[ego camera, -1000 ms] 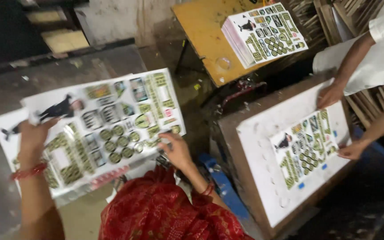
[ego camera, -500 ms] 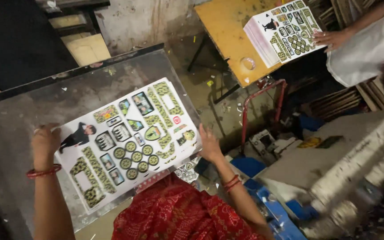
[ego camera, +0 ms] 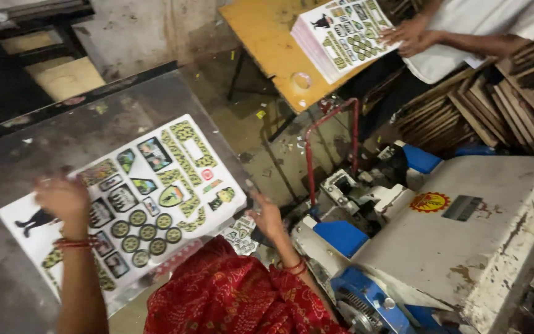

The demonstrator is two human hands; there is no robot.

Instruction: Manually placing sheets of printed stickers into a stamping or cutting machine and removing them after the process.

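Head view is looking down on a printed sticker sheet [ego camera: 137,204] that is now lying flat on the grey metal table [ego camera: 81,117], whereas a second ago it was being held over a stack beside a pale board. The camera has been swinging left, so that board is gone and a white and blue machine [ego camera: 465,235] is filling the lower right.

The left hand [ego camera: 63,199] is pressing on the sheet's left part, fingers blurred, so I cannot tell whether they are spread or together. The right hand [ego camera: 268,218] is hovering just off the sheet's right corner, fingers loosely curled and pinching nothing that shows. Red fabric [ego camera: 230,297] is covering the sheet's near edge.

The sheet is glossy white card with green camouflage shapes, round badges and a dark figure. At the top, another person's hand [ego camera: 410,34] is resting on a similar stack of sheets [ego camera: 338,34] on a worn yellow table [ego camera: 267,43].
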